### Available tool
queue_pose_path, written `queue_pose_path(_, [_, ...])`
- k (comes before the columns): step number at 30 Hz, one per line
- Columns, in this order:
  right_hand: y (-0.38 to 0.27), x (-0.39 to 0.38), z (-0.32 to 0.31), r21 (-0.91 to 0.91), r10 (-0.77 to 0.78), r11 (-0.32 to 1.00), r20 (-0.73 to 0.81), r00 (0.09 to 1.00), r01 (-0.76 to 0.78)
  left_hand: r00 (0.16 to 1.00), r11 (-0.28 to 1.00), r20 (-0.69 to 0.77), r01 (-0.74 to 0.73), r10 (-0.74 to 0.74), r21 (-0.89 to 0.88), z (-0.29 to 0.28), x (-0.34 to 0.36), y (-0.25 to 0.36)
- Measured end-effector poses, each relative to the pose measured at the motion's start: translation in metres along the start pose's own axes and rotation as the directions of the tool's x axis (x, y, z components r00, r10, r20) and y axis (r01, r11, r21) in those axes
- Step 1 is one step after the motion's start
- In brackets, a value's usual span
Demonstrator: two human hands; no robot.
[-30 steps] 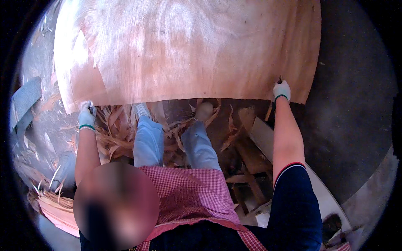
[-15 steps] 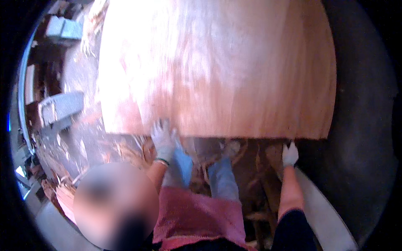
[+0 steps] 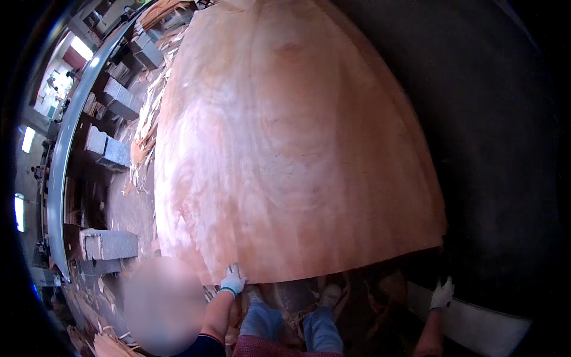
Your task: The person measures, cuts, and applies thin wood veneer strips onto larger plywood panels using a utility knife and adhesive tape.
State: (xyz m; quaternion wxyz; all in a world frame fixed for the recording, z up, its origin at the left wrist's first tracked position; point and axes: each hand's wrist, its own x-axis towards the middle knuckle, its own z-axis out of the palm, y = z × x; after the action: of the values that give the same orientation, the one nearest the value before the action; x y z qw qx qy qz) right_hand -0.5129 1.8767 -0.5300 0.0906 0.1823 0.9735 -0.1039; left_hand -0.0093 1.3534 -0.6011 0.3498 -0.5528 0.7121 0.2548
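Note:
A large sheet of wood veneer (image 3: 285,172), pale brown with wavy grain, spreads out in front of me. My left hand (image 3: 233,279), in a white knitted glove, rests on its near edge left of the middle, with fingers spread over the top. Off the sheet, below its near right corner, is my right hand (image 3: 441,294), gloved too. Its fingers stretch upward and nothing shows in them. A gap separates it from the veneer edge.
Grey blocks (image 3: 110,244) stand in a row on the left beside a long bluish rail (image 3: 58,184). Torn veneer strips (image 3: 144,140) litter the floor along the sheet. A pale board (image 3: 482,327) lies at lower right. A blurred round patch covers part of the lower left.
The view has shifted, showing more of the sheet's far part and the left side. My right hand has come away from the near edge, to the right. My left hand stays on that edge.

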Motion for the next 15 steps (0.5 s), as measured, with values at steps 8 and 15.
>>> queue_pose_path(8, [-0.095,0.026,-0.064,-0.263,-0.308,0.923,-0.064,0.949,0.282,0.999,1.0,0.036,0.028,-0.028,0.003,0.005,0.009,-0.001])
queue_pose_path(15, [-0.132,0.059,-0.066,-0.328,-0.614,0.786,-0.317,0.723,0.523,0.999,0.999,0.021,-0.024,0.025,-0.045,0.009,0.014,-0.008])
